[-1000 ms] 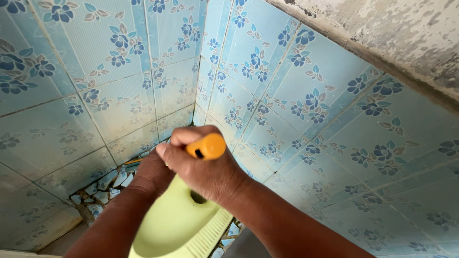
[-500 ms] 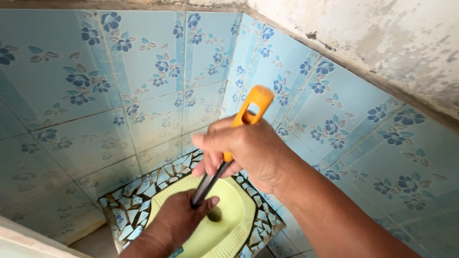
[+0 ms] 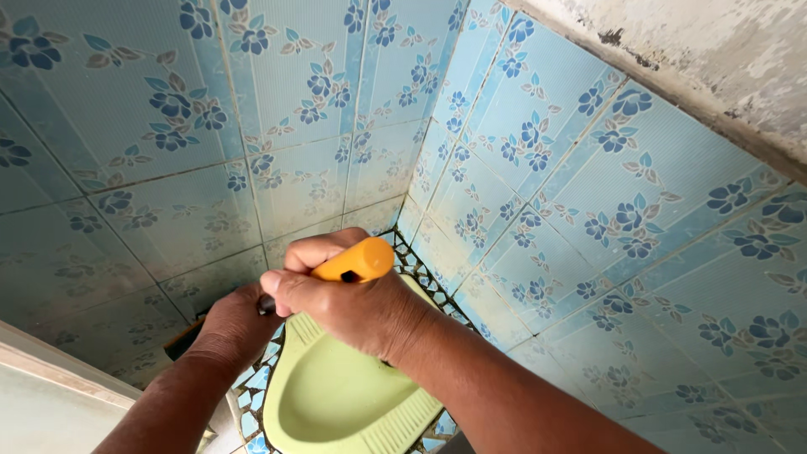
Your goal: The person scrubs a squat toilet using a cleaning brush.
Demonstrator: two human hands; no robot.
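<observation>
My right hand (image 3: 349, 298) is closed around the orange handle end (image 3: 357, 262) of a long brush, held over a light green squat toilet pan (image 3: 336, 399). My left hand (image 3: 231, 328) grips the dark shaft lower down, just left of the right hand. The brush head is hidden behind my hands and forearms. Both arms reach in from the bottom of the view, toward the pan's far left end.
Blue floral wall tiles (image 3: 319, 151) meet in a corner behind the pan. Broken-tile mosaic (image 3: 256, 395) borders the pan. A bare, stained plaster wall (image 3: 723, 59) runs above the tiles at top right. A pale ledge (image 3: 42, 395) lies at lower left.
The handle has dropped from a raised, tilted position to low and pointing toward me. My hands have drawn together, and the view has shifted down to the left.
</observation>
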